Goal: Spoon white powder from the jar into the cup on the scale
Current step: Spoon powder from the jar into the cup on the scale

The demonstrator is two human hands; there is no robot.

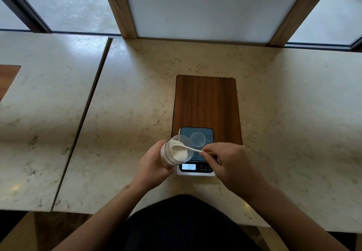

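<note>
The left hand (154, 164) is wrapped around a clear, round jar (177, 152), fingers curled about its base, tipping it so the wide mouth leans toward the right hand (229, 162). Inside, the white powder (179, 154) lies in a smooth, matte bank against the lower wall. The right hand is pinched closed on the thin handle of a pale plastic spoon (187, 148), thumb and forefinger at the handle's end; the oval bowl of the spoon sits inside the jar's mouth, over the powder.

Just beyond the right hand's knuckles sits the scale (195, 169), a small white slab with rounded corners and a dark, glossy weighing plate. On that plate, between and just past the two hands, stands the cup (197, 139), a small transparent round one, seen only as a faint circular rim; whether it holds anything cannot be told. The lit display on the scale's near edge, right below the jar, appears to read 0.25.

The scale rests on the near end of a dark walnut-grained board (207, 102) with rounded corners, set flat into the worktop (127, 113), a polished cream stone with fine veining. Beyond the hands the board is bare. A straight seam splits the worktop well left of the left hand, and the near edge runs beneath both forearms.
</note>
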